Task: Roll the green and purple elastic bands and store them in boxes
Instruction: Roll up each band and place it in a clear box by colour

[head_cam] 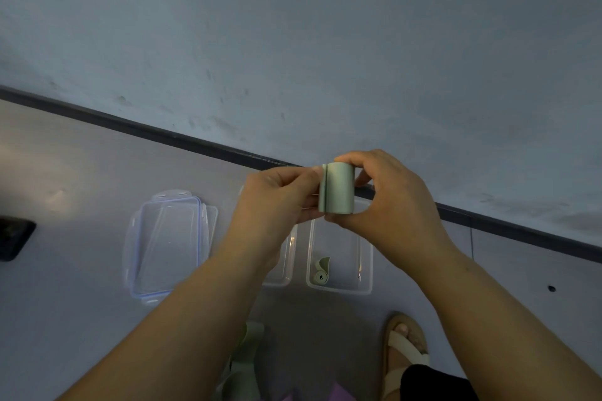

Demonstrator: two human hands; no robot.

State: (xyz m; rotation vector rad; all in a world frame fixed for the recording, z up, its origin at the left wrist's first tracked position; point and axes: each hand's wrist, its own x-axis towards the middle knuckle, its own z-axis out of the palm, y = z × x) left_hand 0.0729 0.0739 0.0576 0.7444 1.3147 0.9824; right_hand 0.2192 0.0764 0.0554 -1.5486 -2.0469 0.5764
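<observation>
**Two hands clamped on one green roll**

The grip of both hands is closed round one rolled green band point(338, 189), held upright above the boxes. The left hand point(273, 202) pinches its loose edge; the right hand point(394, 205) curls thumb below and fingers above. Both forearms reach forward, wrists level.

On the floor below are two clear boxes. The right box point(366, 270) holds one small green roll point(321, 272); the left box point(286, 270) is mostly hidden by the left wrist. One blue-sealed lid point(166, 247) lies left of them. Nearer the person lie loose green bands point(247, 355) and purple bands point(340, 394), count unclear, and one sandalled foot point(404, 345).
</observation>
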